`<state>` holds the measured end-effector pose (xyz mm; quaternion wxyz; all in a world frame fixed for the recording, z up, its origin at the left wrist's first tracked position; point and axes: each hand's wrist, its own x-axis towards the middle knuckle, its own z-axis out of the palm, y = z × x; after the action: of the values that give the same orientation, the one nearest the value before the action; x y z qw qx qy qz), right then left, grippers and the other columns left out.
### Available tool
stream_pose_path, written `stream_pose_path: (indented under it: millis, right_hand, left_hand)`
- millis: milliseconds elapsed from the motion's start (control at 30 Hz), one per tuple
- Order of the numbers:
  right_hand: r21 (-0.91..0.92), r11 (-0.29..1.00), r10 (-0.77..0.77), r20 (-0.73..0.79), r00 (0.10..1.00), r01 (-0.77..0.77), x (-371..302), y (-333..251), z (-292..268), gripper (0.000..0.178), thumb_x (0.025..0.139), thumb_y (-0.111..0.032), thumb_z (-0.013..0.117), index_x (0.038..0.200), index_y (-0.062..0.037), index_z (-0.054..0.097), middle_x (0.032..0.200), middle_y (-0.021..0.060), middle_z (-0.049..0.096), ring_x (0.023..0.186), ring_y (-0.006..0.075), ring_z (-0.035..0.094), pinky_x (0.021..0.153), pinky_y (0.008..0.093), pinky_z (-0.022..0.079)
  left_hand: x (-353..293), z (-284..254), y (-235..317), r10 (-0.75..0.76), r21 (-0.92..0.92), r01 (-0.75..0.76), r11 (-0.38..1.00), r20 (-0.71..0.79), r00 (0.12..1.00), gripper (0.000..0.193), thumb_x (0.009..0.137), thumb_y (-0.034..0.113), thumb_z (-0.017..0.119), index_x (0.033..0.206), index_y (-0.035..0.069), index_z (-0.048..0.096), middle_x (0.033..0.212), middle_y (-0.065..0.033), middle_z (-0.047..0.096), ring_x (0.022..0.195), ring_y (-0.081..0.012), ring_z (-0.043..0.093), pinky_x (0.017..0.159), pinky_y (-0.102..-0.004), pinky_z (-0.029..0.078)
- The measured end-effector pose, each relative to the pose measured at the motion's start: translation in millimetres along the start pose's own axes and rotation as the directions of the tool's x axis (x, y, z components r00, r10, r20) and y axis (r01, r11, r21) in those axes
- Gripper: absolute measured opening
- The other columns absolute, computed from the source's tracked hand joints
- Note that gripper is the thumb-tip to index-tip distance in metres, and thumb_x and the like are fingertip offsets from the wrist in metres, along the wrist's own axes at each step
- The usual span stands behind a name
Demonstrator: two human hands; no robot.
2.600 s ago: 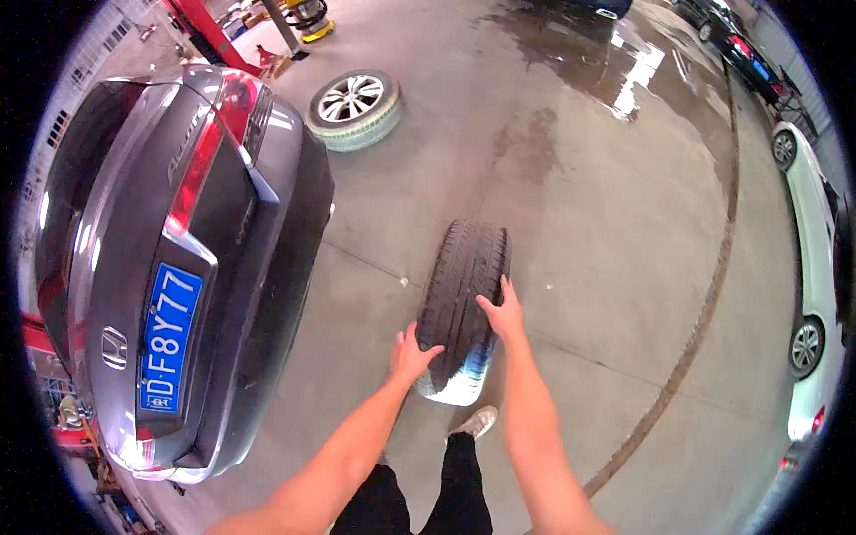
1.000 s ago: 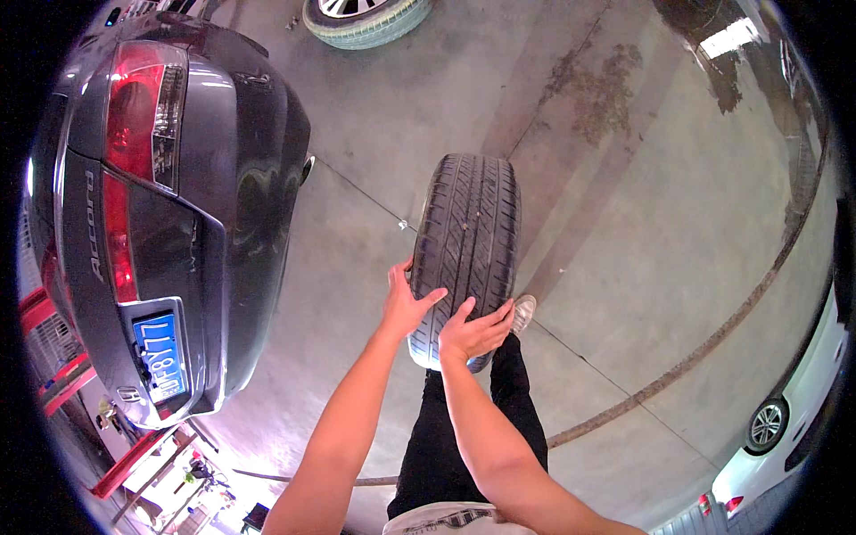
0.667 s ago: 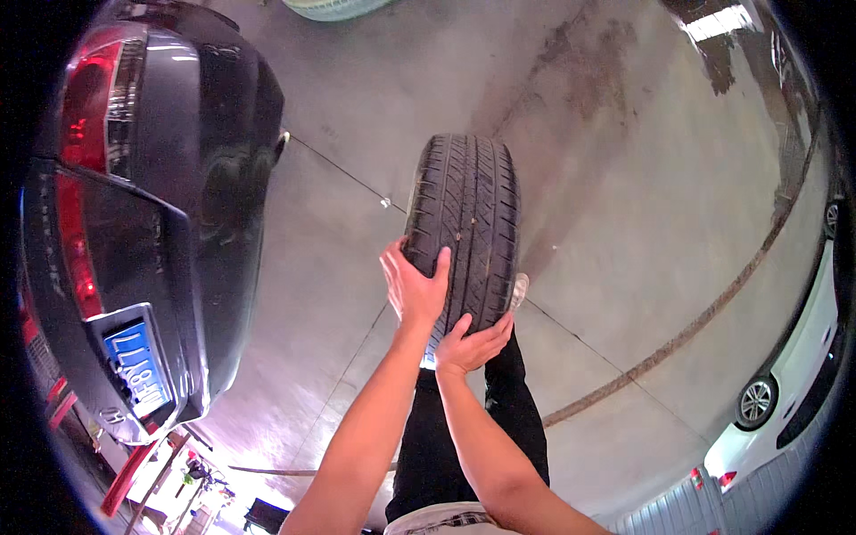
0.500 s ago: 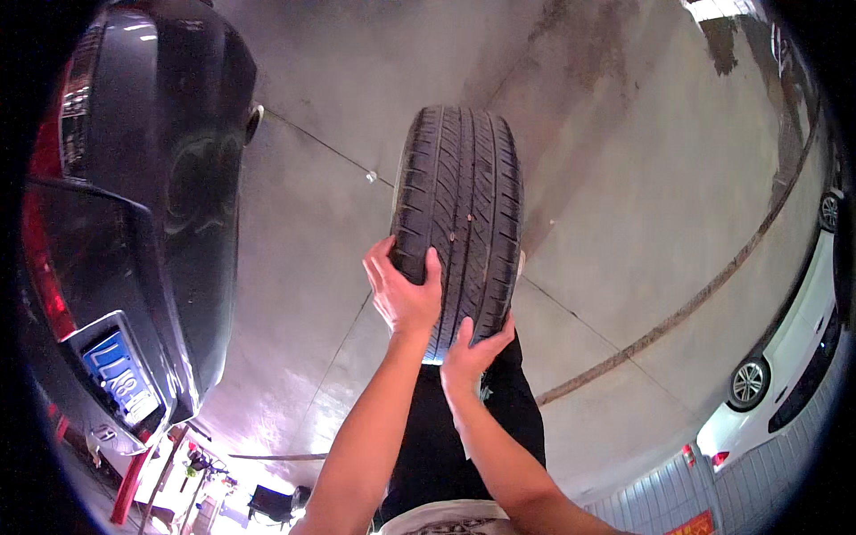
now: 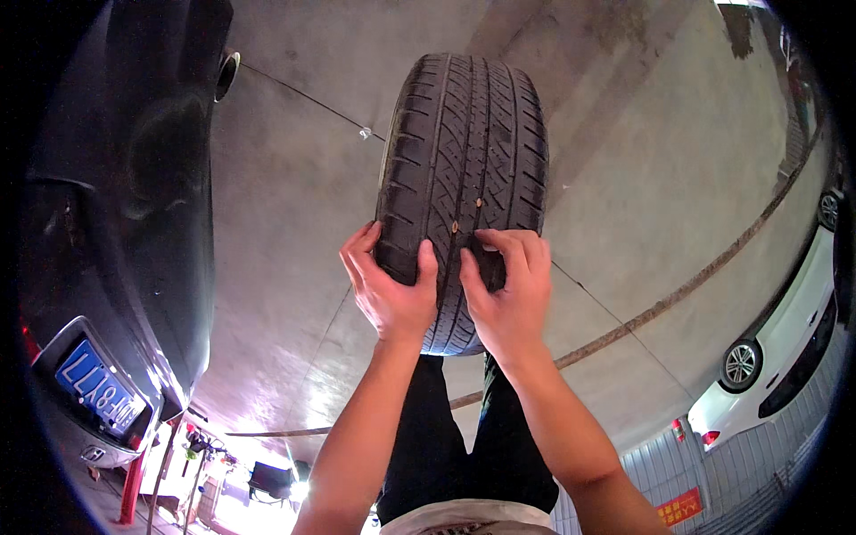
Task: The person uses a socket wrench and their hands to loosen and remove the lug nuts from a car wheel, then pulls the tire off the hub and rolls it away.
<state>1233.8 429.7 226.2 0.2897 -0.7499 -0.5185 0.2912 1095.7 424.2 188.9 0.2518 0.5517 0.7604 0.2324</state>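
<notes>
A black car tyre (image 5: 473, 134) stands upright in front of me, its grooved tread facing up. Two small tan bits, like stones, sit in the tread grooves: one bit (image 5: 455, 227) lies nearer me, the other bit (image 5: 479, 203) just beyond it to the right. My left hand (image 5: 392, 299) grips the tyre's left shoulder, fingers round the side and thumb on the tread. On the tread, just nearer me than the bits, rests my right hand (image 5: 517, 294). Its fingers are curled, with thumb and forefinger apart and nothing visible between them.
A dark car (image 5: 125, 178) stands close on the left, its exhaust tip (image 5: 228, 76) toward the floor. A white car (image 5: 776, 348) is at the far right. A dark strip (image 5: 678, 299) curves across the concrete floor. A black chair (image 5: 270, 481) stands at the lower left.
My right hand has left the tyre's lower right side and come up onto the tread near the bits. The left hand keeps its hold. The tyre appears larger and higher in view.
</notes>
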Motion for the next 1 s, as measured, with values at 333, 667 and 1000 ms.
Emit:
stream_pose_path:
  millis: [333, 667, 1000]
  right_hand:
    - [-0.081, 0.996, 0.028, -0.072, 0.997, -0.034, -7, 3, 11, 0.023, 0.079, -0.009, 0.079, 0.101, -0.007, 0.071, 0.098, 0.0102, 0.063, 0.097, 0.0312, 0.057, 0.086, 0.0413, 0.045]
    - [-0.11, 0.993, 0.032, -0.097, 0.995, -0.043, 4, -2, 16, 0.023, 0.08, -0.011, 0.079, 0.102, -0.0078, 0.073, 0.1, 0.0109, 0.062, 0.098, 0.0317, 0.056, 0.088, 0.0413, 0.045]
    - [-0.159, 0.987, 0.017, 0.036, 0.999, -0.011, 23, -11, 8, 0.025, 0.081, -0.012, 0.076, 0.106, -0.0096, 0.074, 0.097, 0.0088, 0.06, 0.096, 0.0292, 0.057, 0.086, 0.0409, 0.044]
  left_hand:
    - [-3, 1, 9, -0.062, 0.008, 0.062, 0.998, 0.023, 0.998, 0.063, 0.082, 0.033, 0.081, 0.128, 0.0, 0.051, 0.127, -0.0197, 0.052, 0.118, -0.0434, 0.055, 0.095, -0.0529, 0.05]
    - [11, 3, 13, -0.049, 0.003, 0.049, 0.999, 0.022, 0.999, 0.064, 0.083, 0.035, 0.08, 0.128, 0.002, 0.051, 0.126, -0.0189, 0.053, 0.118, -0.0422, 0.056, 0.095, -0.0531, 0.049]
    - [17, 1, 16, -0.038, 0.027, 0.037, 0.999, 0.025, 0.999, 0.062, 0.085, 0.035, 0.079, 0.129, 0.001, 0.051, 0.125, -0.0186, 0.054, 0.117, -0.0409, 0.058, 0.097, -0.0503, 0.049]
